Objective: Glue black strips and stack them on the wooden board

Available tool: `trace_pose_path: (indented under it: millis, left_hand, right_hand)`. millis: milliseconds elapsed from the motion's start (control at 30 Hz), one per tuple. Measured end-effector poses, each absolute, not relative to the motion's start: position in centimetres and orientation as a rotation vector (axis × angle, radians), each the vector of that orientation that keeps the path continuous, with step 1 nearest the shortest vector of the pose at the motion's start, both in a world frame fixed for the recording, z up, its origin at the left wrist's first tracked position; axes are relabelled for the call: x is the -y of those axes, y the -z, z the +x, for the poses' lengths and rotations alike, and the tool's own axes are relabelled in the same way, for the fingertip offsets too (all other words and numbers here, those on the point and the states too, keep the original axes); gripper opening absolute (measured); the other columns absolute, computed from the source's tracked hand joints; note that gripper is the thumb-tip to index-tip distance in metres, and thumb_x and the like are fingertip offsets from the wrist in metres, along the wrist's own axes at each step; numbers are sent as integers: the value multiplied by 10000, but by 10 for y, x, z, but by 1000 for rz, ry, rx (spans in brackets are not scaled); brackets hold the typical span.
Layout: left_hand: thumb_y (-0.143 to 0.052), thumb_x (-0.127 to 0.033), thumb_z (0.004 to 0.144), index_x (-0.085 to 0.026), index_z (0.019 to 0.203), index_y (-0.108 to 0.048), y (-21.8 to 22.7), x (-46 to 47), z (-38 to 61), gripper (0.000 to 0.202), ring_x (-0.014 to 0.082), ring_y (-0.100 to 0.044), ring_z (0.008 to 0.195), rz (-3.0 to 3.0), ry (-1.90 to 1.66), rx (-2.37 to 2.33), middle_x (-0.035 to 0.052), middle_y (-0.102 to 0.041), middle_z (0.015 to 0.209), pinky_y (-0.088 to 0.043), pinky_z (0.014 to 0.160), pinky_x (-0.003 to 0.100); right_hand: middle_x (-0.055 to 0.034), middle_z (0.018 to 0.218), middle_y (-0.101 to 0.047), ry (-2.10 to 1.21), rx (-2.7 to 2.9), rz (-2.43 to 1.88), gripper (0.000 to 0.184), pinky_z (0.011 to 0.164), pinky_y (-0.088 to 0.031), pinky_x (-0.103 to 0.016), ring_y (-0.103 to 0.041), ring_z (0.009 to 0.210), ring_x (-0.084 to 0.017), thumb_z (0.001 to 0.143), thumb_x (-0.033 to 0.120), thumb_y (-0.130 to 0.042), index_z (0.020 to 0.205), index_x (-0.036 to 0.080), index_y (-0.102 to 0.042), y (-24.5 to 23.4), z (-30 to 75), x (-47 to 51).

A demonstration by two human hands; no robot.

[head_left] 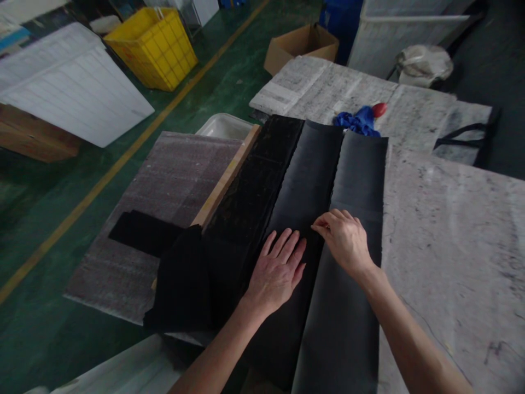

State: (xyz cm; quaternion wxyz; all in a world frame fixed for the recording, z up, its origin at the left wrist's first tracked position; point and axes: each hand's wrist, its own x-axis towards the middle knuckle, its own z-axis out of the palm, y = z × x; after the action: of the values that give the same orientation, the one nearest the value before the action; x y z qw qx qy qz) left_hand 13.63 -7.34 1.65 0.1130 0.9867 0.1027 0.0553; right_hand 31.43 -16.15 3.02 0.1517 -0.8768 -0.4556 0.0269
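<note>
My left hand [276, 271] lies palm down, fingers spread, on the middle black strip [309, 164] of sheet material. To its right, my right hand [344, 238] is closed in a pinch, thumb against forefinger, over the seam between that strip and the right-hand black strip [363, 169]. Whatever sits between those fingertips is too small to make out. The long strips lie side by side and have slightly ragged edges. A darker, shinier black stack [262, 175] runs along their left side, bordered by a wooden batten [225, 178]. Black cloth [184, 284] drapes over the near left end.
Pale, stained boards [447, 230] extend on the right, with a blue crumpled cloth [359, 121] and a red object [379, 110] at the back. A brown board [180, 164] lies left. Beyond stand a cardboard box [283, 52], yellow crate [153, 49] and white bin [77, 82].
</note>
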Motion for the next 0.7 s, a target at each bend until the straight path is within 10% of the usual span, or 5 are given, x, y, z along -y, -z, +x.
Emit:
trace_pose_path:
  millis: [700]
  left_hand:
    - [-421, -335, 1017, -190, 1461, -433, -15, 73, 134, 467, 240, -328, 1477, 2897, -182, -284, 58, -443, 1553, -249, 1243, 482]
  right_hand:
    - [-40, 830, -673, -62, 1333, -2562, 183, 701, -345, -350, -587, 842, -233, 942, 312, -616, 794, 217, -666, -27, 314, 159]
